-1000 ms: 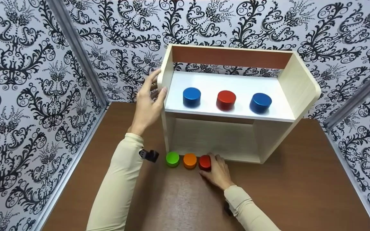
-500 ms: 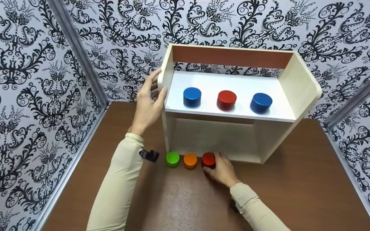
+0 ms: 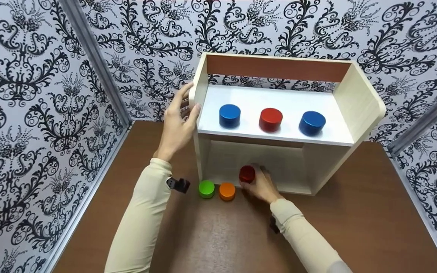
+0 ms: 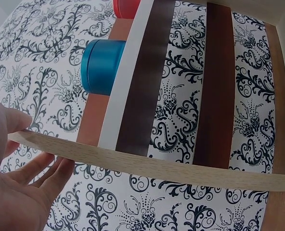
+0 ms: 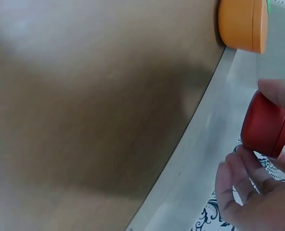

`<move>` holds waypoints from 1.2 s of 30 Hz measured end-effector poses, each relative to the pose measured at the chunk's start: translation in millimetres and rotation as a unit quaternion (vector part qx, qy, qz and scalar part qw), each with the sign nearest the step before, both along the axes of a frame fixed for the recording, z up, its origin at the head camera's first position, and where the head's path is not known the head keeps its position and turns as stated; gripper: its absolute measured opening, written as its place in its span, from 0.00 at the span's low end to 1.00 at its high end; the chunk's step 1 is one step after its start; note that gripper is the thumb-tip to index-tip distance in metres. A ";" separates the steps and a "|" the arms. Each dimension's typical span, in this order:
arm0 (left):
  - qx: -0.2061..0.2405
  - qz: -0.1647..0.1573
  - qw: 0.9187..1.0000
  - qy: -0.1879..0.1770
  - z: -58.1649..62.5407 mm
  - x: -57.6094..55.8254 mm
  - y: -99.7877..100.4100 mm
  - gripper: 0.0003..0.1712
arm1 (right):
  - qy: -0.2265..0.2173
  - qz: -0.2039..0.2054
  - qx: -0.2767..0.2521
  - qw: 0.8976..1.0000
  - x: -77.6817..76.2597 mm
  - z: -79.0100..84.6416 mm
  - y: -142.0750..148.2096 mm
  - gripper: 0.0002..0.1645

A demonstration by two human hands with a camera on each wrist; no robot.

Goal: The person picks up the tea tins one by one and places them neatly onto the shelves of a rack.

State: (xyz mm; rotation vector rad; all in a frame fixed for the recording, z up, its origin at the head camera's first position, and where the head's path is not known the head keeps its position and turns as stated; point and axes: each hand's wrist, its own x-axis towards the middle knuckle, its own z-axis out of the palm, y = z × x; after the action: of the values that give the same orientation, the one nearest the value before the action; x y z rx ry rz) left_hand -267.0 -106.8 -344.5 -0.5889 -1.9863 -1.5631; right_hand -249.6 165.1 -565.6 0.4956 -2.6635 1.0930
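Note:
My left hand (image 3: 178,123) grips the front edge of the left side panel of a two-level wooden shelf (image 3: 362,98), thumb on the inner face and fingers outside. Between the thumb and fingers of my right hand (image 3: 263,185) is a round red canister (image 3: 247,174), held at the front of the lower compartment. In the right wrist view the red canister (image 5: 265,124) is tilted and over the shelf's bottom board. An orange canister (image 3: 227,191) and a green canister (image 3: 206,189) stand on the table just before the shelf, left of my right hand.
On the white upper board stand a blue canister (image 3: 229,115), another red canister (image 3: 270,120) and a second blue canister (image 3: 312,123), spaced apart. The brown table (image 3: 203,239) extends in front. Patterned walls (image 3: 17,125) enclose the back and sides.
My right hand has moved the red canister from beside the orange one, first slightly right, then forward into the lower compartment's front. My left hand keeps its grip on the side panel.

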 end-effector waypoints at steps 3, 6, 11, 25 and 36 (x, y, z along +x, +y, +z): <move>-0.003 0.002 1.000 0.003 0.4 0.7 -0.3 0.31 | 0.015 0.016 -0.003 1.000 -7.2 0.6 -6.4 0.39; -0.006 0.003 1.000 0.002 0.1 0.4 -0.2 0.31 | 0.023 0.022 0.001 0.999 -12.9 -1.4 -12.2 0.40; -0.004 -0.002 1.000 -0.001 -0.8 0.3 0.1 0.31 | 0.007 0.022 0.010 1.000 -18.9 -8.1 -17.4 0.42; -0.003 -0.012 1.000 0.009 0.7 -0.3 0.3 0.31 | -0.063 -0.007 0.063 0.996 -21.5 -11.1 -28.9 0.40; -0.005 -0.006 1.000 0.005 -0.1 -0.3 -0.7 0.31 | -0.032 -0.023 0.076 0.996 -23.4 -16.4 -33.6 0.42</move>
State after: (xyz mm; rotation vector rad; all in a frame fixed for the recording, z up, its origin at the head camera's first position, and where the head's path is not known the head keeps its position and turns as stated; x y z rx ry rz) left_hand -267.3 -107.5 -344.6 -0.6125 -1.9884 -1.5563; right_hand -273.0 131.5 -582.0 0.4316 -2.8142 0.9132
